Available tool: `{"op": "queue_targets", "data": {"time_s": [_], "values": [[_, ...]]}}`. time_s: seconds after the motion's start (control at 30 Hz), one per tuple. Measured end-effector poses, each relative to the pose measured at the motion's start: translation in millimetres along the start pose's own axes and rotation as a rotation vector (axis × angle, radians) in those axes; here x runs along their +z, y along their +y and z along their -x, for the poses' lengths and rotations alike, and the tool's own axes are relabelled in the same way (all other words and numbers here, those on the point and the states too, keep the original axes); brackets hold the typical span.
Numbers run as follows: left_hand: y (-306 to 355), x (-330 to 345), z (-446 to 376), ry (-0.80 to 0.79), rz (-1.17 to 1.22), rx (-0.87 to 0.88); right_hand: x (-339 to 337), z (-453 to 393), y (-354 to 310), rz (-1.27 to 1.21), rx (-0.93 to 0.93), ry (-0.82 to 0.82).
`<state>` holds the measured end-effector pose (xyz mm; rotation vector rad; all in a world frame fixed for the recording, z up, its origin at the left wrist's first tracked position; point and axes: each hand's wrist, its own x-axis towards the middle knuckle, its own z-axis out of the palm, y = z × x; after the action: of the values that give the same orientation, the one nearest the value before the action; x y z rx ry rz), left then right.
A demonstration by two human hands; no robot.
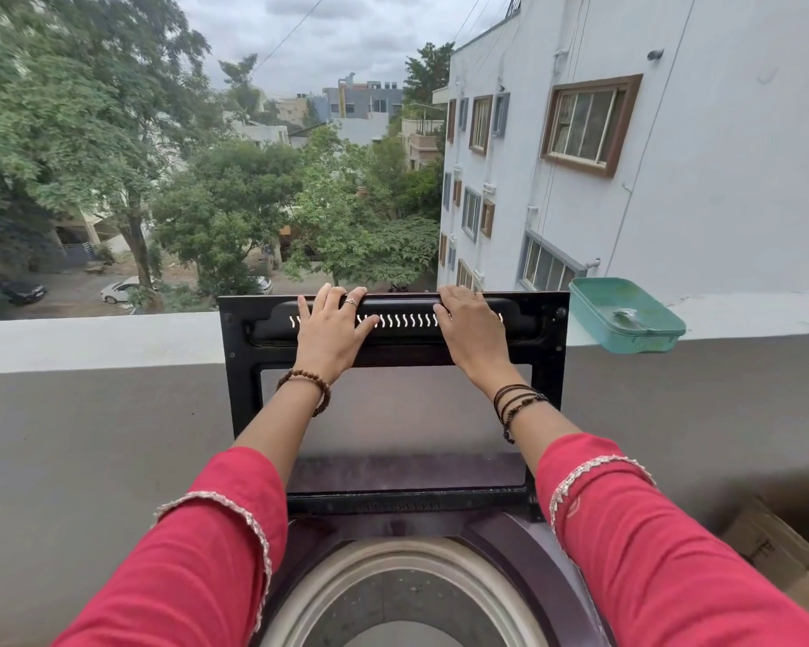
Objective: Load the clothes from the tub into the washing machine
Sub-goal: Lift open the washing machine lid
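Grey parapet wall runs the full width behind the washing machine; its pale top ledge carries a teal plastic tray at the right, one end overhanging the ledge's near edge. Small pale item inside the tray, too small to identify.

Lid of the machine is raised upright against the parapet, black frame with a see-through panel, top edge level with the ledge. Left hand and right hand both lie on the lid's top bar, palms down, fingers curled over its far edge, thumbs on the near face. Hands apart, a stretch of bar with white wavy marks between them. Ring on the left hand, bead bracelets on both wrists, red sleeves with lace trim.

Drum opening sits at bottom centre between the forearms, pale rim ring, inside looks dark; contents can't be made out. Tub and clothes not in view.

Cardboard box on the floor at lower right, beside the machine. Beyond the parapet: trees, parked cars, a white building on the right.
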<state>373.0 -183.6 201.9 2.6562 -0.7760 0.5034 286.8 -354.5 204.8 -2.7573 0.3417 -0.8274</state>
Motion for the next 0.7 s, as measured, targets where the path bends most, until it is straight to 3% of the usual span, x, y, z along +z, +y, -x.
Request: {"op": "queue_targets", "data": {"time_s": [0.37, 0.7], "values": [[-26.3, 6.4, -18.8, -0.165, -0.098, 0.125, 11.4, -16.5, 14.6, 0.080, -0.077, -0.151], [-7.4, 5.1, -6.8, -0.201, -0.133, 0.040, 2.1, -9.2, 9.5, 0.202, -0.054, -0.298]]}}
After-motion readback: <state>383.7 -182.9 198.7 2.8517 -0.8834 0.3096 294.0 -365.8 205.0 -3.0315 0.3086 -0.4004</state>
